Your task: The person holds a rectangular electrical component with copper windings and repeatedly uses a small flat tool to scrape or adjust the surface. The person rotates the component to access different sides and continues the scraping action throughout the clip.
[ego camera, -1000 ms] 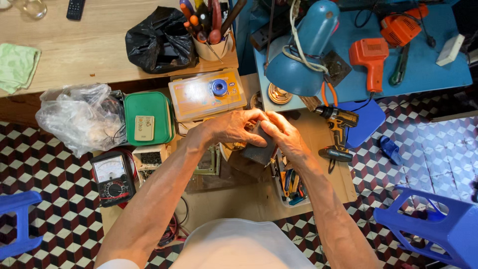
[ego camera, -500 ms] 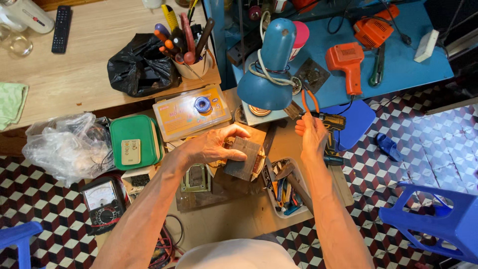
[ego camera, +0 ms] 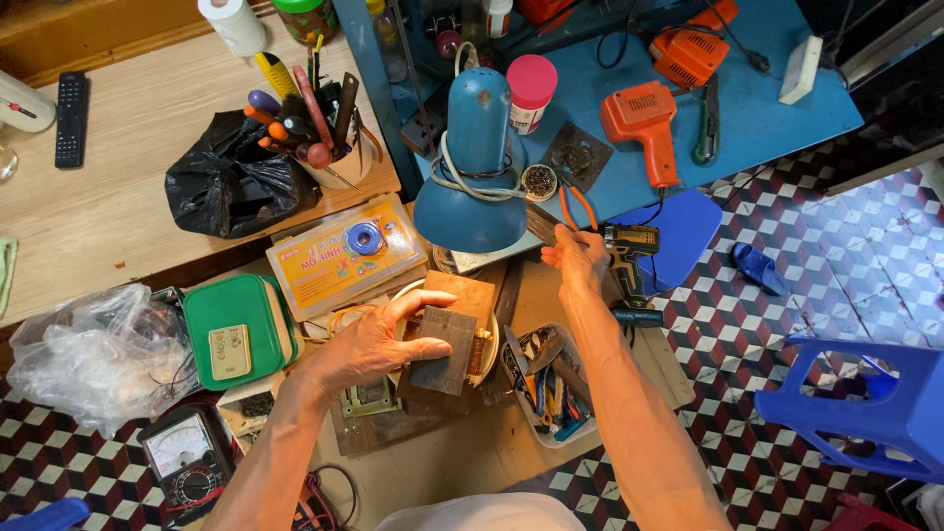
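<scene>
left hand (ego camera: 369, 344): fingers wrapped around a grey laminated metal block (ego camera: 444, 350), likely a transformer core, pinning it flat over a white dish (ego camera: 492, 344) so it stays put
right hand (ego camera: 578, 258): raised beside the blue desk lamp (ego camera: 474, 177), pinching a thin dark metal strip (ego camera: 541, 224) at its end, seemingly lifted clear of the block
block's place: middle of the low counter (ego camera: 433, 472), between the green case (ego camera: 236, 329) and the tray of tools (ego camera: 551, 388)
near: analogue multimeter (ego camera: 187, 462), orange-handled pliers (ego camera: 575, 205)
</scene>
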